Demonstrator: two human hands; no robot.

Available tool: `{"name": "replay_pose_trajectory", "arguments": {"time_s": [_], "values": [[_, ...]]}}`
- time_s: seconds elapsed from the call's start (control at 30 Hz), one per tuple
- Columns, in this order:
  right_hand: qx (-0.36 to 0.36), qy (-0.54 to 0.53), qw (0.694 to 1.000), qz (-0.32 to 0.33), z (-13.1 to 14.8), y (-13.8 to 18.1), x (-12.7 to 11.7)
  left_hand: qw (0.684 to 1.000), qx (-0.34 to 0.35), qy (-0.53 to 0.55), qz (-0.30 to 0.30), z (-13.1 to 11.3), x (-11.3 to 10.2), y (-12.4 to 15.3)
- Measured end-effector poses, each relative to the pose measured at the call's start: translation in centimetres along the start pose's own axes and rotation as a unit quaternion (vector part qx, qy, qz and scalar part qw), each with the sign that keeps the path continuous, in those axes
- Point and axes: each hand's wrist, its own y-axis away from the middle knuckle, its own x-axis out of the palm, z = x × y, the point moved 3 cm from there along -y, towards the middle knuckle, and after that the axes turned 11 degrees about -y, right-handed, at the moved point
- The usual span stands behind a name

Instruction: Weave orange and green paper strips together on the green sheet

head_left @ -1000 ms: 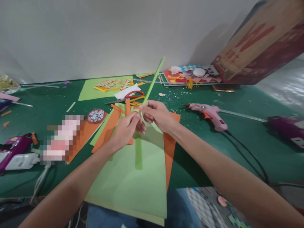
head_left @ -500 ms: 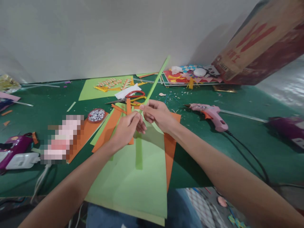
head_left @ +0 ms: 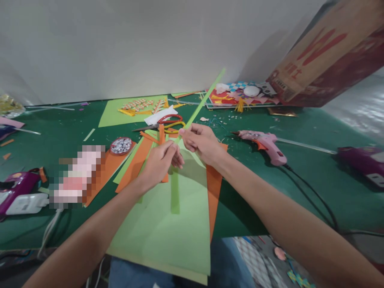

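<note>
A long, narrow green paper strip (head_left: 207, 97) slants up and to the right from between my hands. My left hand (head_left: 163, 160) pinches its lower end, and my right hand (head_left: 199, 142) grips it just above, between thumb and fingers. Both hands hover over a large light green paper sheet (head_left: 168, 240). On that sheet a darker green strip (head_left: 175, 194) runs down below my hands. Orange paper strips (head_left: 135, 166) fan out to the left. Scissors with red and yellow handles (head_left: 171, 122) lie just beyond my hands.
A pink glue gun (head_left: 265, 144) with a black cord rests at right, a glue stick behind it. At left are a round dish of googly eyes (head_left: 121, 146) and a purple device (head_left: 24, 188). A paper bag (head_left: 324, 56) and a craft-filled tray (head_left: 240, 98) stand behind.
The upper end of the green strip has swung to the right and slightly up. My right hand has shifted a little; my left hand stays nearly in place.
</note>
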Motion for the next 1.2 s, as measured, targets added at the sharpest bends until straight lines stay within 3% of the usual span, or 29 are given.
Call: {"name": "replay_pose_trajectory", "arguments": {"time_s": [0.53,0.77,1.2], "values": [[-0.001,-0.018,1.0,-0.013,0.13,-0.09,-0.15,0.999,0.011,-0.014,-0.031,-0.02,-0.23,-0.08],[0.007,-0.002,1.0,0.0,0.36,0.09,0.15,0.998,-0.009,0.031,-0.057,0.27,-0.36,-0.21],[0.027,0.011,0.999,0.026,-0.17,0.21,0.37,0.998,0.033,-0.01,-0.057,0.08,-0.53,-0.36]]}}
